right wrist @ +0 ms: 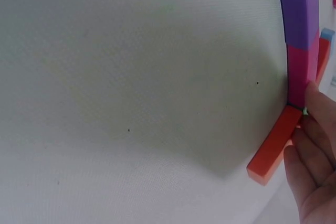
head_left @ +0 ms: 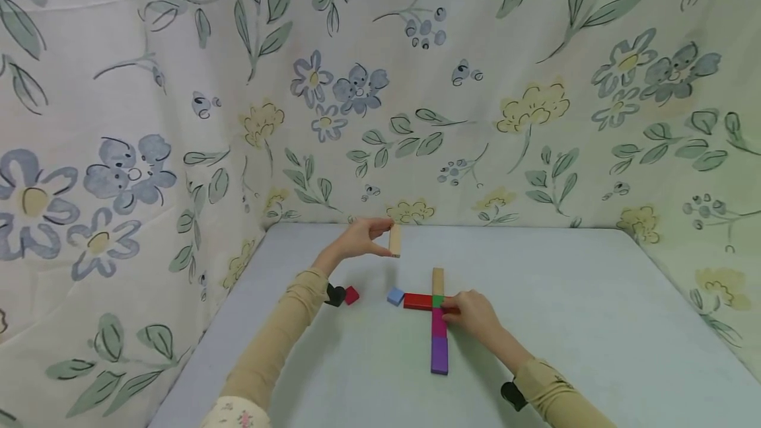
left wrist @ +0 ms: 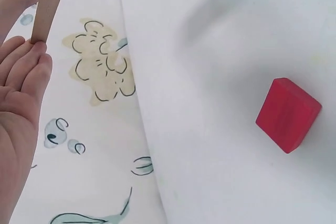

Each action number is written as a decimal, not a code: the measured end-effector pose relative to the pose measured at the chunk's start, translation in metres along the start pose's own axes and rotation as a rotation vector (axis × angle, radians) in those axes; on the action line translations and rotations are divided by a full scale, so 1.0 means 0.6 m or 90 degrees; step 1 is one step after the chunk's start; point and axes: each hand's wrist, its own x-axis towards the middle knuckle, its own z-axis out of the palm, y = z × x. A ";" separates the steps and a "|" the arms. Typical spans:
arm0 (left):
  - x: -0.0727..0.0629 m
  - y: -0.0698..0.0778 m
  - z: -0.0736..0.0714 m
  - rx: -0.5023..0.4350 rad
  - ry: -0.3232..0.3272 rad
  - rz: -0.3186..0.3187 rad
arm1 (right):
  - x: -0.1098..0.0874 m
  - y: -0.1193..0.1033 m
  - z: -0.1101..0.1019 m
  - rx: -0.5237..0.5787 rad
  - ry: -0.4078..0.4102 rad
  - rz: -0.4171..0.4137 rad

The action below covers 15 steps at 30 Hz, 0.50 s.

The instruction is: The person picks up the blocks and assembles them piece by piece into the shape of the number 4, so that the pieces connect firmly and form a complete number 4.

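Note:
My left hand (head_left: 359, 240) holds a plain wooden block (head_left: 395, 240) up above the table, thumb at one end and fingers at the other. A printed mark shows on that block in the left wrist view. On the table, blocks form a cross. A green block (head_left: 438, 300) is the centre, with a wooden block (head_left: 438, 281) beyond it and a red block (head_left: 418, 301) to its left. Magenta (head_left: 438, 322) and purple blocks (head_left: 439, 355) run toward me. My right hand (head_left: 475, 314) pinches the orange-red block (right wrist: 275, 142) at its inner end, partly covering the green one.
A light blue block (head_left: 395, 296) lies at the outer end of the cross's left arm. Farther left is a loose red block (left wrist: 289, 115), near the black wrist device (head_left: 335, 295). Floral cloth (head_left: 416, 84) hangs behind the white table (head_left: 565, 283) and along its sides.

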 end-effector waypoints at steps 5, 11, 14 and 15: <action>0.009 -0.013 0.017 0.011 -0.008 0.001 | 0.000 0.000 0.001 -0.004 0.003 -0.004; 0.018 -0.027 0.039 0.044 -0.027 -0.005 | 0.001 0.003 0.003 -0.008 0.007 -0.010; 0.020 -0.033 0.049 0.046 -0.041 -0.013 | 0.001 0.004 0.004 -0.008 0.007 -0.010; 0.021 -0.036 0.053 0.048 -0.045 -0.015 | 0.000 0.003 0.003 -0.007 0.006 -0.009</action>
